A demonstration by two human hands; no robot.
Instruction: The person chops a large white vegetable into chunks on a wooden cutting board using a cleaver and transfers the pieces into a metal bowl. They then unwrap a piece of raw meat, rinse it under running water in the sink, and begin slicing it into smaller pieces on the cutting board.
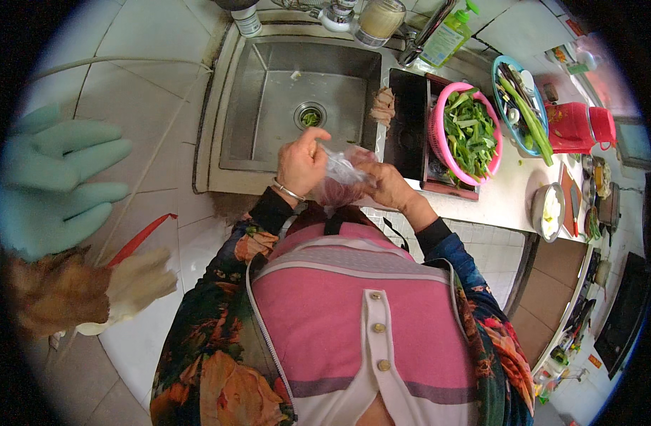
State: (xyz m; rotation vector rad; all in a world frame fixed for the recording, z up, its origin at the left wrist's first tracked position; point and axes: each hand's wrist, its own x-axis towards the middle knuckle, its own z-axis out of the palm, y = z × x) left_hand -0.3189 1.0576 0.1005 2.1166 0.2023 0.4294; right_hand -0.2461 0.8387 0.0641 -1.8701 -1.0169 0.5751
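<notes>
A clear plastic bag point(340, 173) is between my hands, over the sink's front edge. Something reddish shows through its thin film; I cannot tell what it is. My left hand point(302, 164), with a metal bangle at the wrist, pinches the bag's gathered part from the left. From the other side, the curled fingers of my right hand point(388, 186) grip the bag. Beyond the hands lies the stainless steel sink point(267, 117). Green scraps sit in its drain point(310, 115).
On the right, a pink basket point(438, 125) holds cut leafy greens point(469, 136). Behind it are a blue plate point(500, 101) with scallion stalks and a red thermos point(570, 128). A metal bowl point(541, 215) stands beside a knife point(574, 205). Rubber gloves point(64, 170) hang left.
</notes>
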